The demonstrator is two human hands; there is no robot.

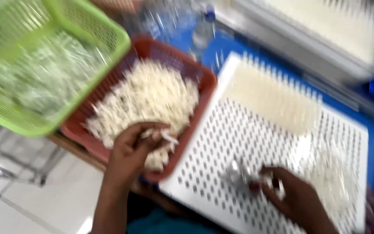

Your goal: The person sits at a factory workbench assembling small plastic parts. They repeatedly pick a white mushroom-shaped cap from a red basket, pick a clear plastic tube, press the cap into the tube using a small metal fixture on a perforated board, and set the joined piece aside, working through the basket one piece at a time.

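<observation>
No labels, signs or screens show in this blurred view. The only package-like thing is a clear plastic bottle (204, 27) with a blue cap, lying at the top between the baskets and trays.

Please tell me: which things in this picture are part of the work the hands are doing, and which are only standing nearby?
In use:
- left hand, picking small white pieces
- red basket holding them
- right hand on the white perforated board

Only nearby:
- green basket
- clear plastic bottle
- second white board behind
</observation>
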